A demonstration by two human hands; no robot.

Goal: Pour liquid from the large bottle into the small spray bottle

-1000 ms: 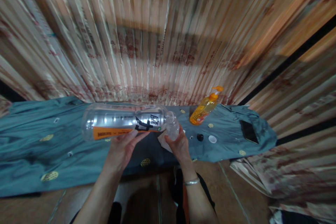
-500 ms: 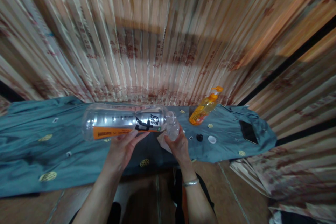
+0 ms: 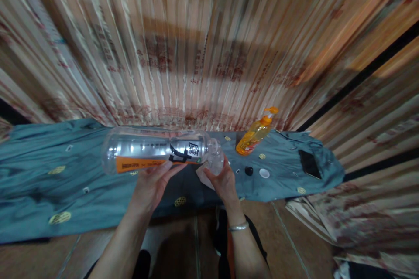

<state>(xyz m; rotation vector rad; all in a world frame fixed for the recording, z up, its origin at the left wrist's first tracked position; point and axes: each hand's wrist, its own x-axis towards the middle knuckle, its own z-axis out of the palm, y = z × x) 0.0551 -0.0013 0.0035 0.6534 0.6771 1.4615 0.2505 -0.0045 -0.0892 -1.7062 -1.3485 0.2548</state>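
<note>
A large clear plastic bottle (image 3: 150, 150) with a silver and orange label lies nearly level in the air, its neck to the right. My left hand (image 3: 152, 183) holds it from below and in front. Closed around a small clear container (image 3: 215, 159) is my right hand (image 3: 224, 181), which keeps it at the large bottle's mouth. Whether liquid is passing between them cannot be made out. Partly hidden behind my right hand, a pale paper or cloth (image 3: 204, 176) lies on the teal cloth.
An orange pump bottle (image 3: 253, 137) stands on the teal cloth (image 3: 108, 200). Nearer me are a black cap (image 3: 249, 171) and a white round lid (image 3: 264, 173). A dark phone (image 3: 309, 164) lies at the right. A pleated curtain (image 3: 183, 52) hangs behind.
</note>
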